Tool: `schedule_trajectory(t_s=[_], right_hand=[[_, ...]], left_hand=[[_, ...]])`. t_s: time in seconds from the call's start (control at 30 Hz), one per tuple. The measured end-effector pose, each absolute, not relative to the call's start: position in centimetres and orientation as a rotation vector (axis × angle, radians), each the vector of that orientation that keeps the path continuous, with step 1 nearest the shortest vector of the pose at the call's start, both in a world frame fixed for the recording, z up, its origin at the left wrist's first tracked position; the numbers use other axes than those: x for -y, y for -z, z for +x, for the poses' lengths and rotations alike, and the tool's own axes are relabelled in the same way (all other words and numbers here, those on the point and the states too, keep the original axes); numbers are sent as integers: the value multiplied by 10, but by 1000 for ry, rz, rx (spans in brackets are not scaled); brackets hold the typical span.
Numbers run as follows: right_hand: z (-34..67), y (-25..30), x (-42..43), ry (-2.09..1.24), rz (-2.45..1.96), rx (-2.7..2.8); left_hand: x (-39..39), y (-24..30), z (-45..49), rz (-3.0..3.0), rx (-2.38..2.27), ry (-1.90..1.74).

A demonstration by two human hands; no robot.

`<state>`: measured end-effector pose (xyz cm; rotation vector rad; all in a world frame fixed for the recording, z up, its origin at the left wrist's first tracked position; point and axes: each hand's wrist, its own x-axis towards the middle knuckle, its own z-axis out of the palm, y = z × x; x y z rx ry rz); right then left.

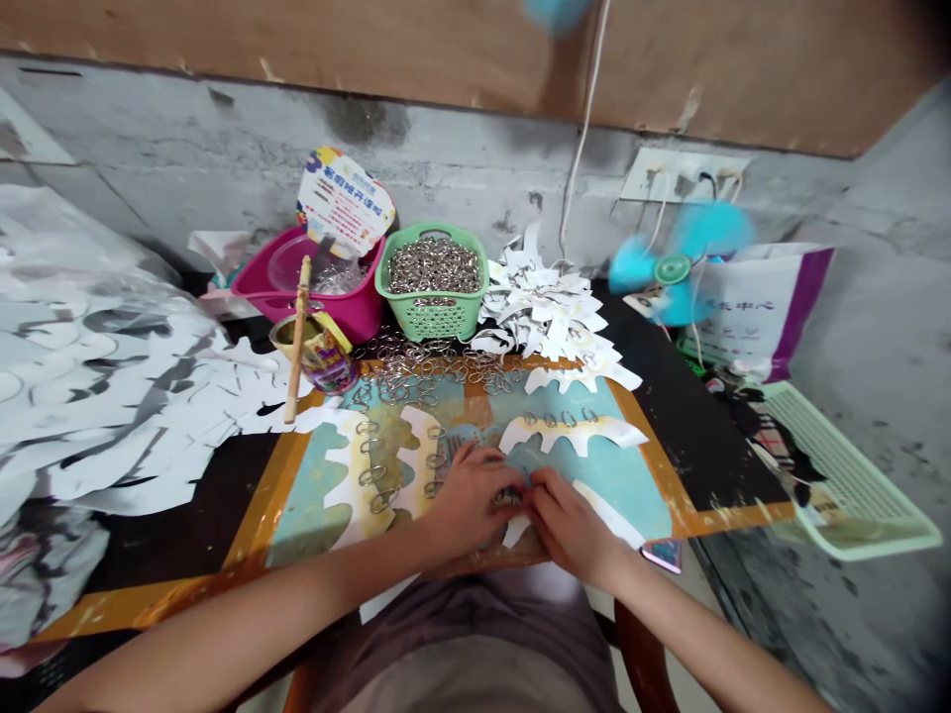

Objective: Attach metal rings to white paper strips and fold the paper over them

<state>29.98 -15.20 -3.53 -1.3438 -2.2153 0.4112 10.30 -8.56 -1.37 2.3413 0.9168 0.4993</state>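
At near edge of flat blue-green tabletop (646,485): notched white paper strip (610,517).
Left hand (470,500) and right hand (569,525) over strip, both half-curled, close together; anything gripped, impossible to tell.

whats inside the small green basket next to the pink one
The green basket holds a heap of small silvery metal rings. The heap covers the basket's floor, so anything beneath the top layer can't be seen.
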Motion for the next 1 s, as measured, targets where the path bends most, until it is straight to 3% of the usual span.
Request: schedule_trajectory(t_s=[0.2,0.47,0.67,1.0], right_hand=[[306,24,154,-607,-1278,2245],[314,19,139,-698,-1135,2274],[316,30,128,-563,-1010,2390],[315,33,155,-82,-1067,2441]], left_hand=[[88,6,103,2468,-921,-461],[94,21,98,2828,-737,-713],[88,27,96,2893,-547,-772],[84,28,96,2719,-707,-752]])
